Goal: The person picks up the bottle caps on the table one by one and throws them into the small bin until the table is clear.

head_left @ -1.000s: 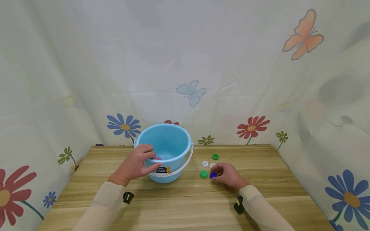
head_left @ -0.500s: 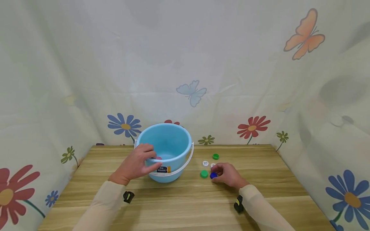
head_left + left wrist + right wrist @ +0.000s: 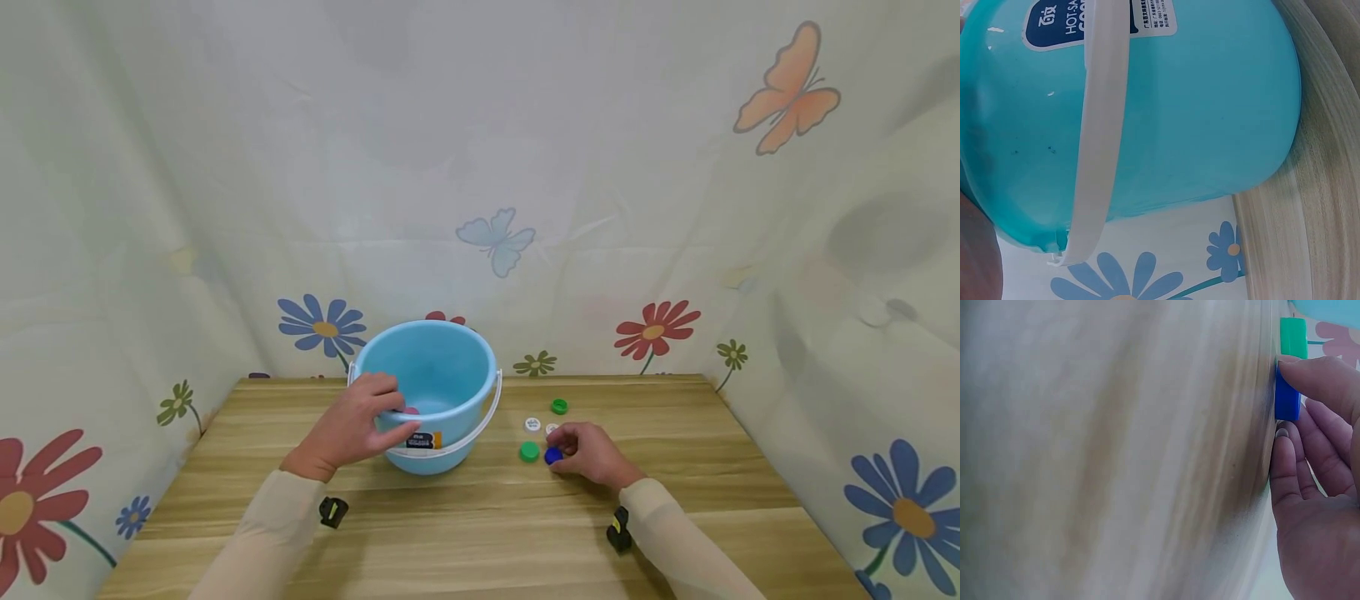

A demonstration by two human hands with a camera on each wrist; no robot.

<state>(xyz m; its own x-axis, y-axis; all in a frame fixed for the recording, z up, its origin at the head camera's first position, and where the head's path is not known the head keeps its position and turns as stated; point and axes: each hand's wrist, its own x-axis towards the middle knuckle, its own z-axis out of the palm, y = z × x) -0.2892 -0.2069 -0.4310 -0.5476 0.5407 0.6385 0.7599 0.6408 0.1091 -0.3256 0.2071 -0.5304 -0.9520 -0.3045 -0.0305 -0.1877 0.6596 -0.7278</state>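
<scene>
Two hands grip — the left hand [image 3: 350,427] holds the light-blue bucket [image 3: 442,360] at its near rim, the right hand [image 3: 592,454] pinches a blue bottle cap [image 3: 552,456].

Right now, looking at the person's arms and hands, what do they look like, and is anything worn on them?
Both the left hand and right hand are bare, without gloves. Plain cream sleeves reach the wrists. By each wrist sits a small black device with a yellow patch; no cable shows.
</scene>
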